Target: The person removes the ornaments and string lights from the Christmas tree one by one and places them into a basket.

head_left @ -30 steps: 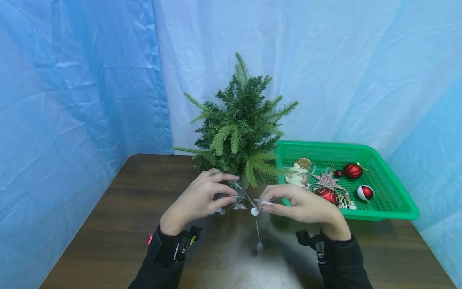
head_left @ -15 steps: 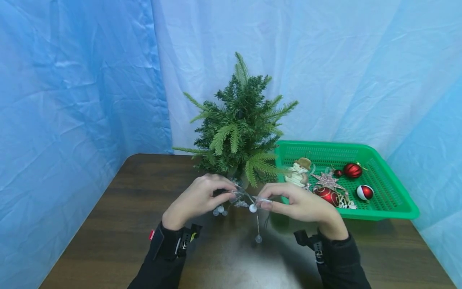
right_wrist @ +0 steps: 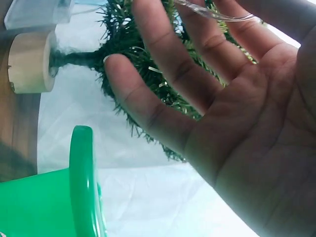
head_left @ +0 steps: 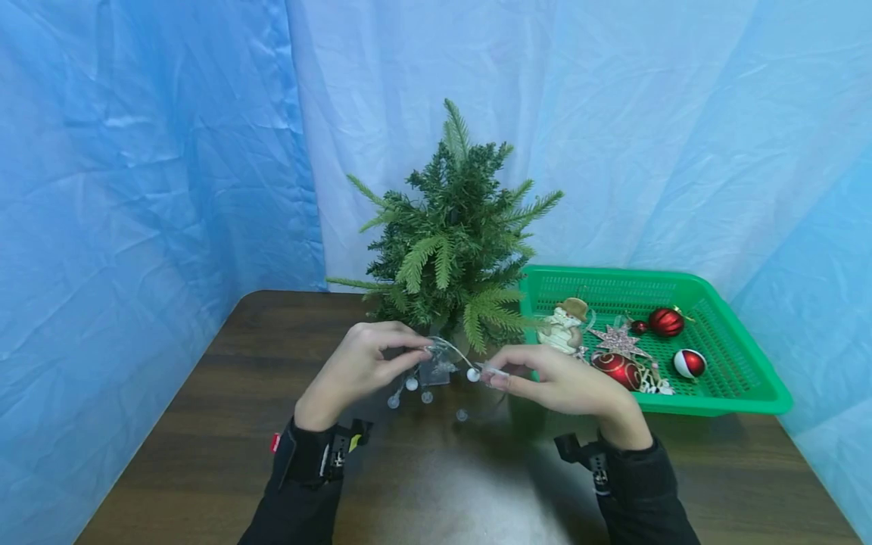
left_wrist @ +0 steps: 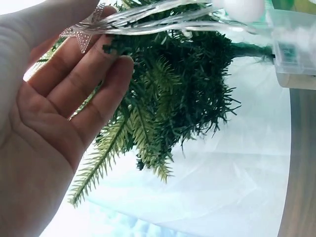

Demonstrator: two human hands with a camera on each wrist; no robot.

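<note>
In the head view, my left hand [head_left: 361, 371] pinches a bundle of clear string lights [head_left: 450, 347] between thumb and fingertips. My right hand [head_left: 562, 382] pinches the same string's wire just right of a white ball bulb [head_left: 473, 375]. Several round bulbs dangle below, and a clear plastic box [head_left: 434, 372] hangs between the hands. The left wrist view has a glittery star [left_wrist: 85, 33] at the fingertips, with clear wires [left_wrist: 158, 23] running from it. Behind both hands stands a small artificial Christmas tree [head_left: 453, 227] on a round wooden base [right_wrist: 30, 64].
To the right sits a green basket [head_left: 749, 363] with a snowman ornament [head_left: 562, 327], a pink glitter star [head_left: 618, 341] and several red baubles [head_left: 666, 322]. Everything rests on a dark wooden table [head_left: 225, 454]. Blue cloth [head_left: 647, 136] hangs behind.
My left hand has drawn left, away from the right hand, widening the span of wire between them. The dangling bulbs have swung and risen slightly. The right hand has barely moved.
</note>
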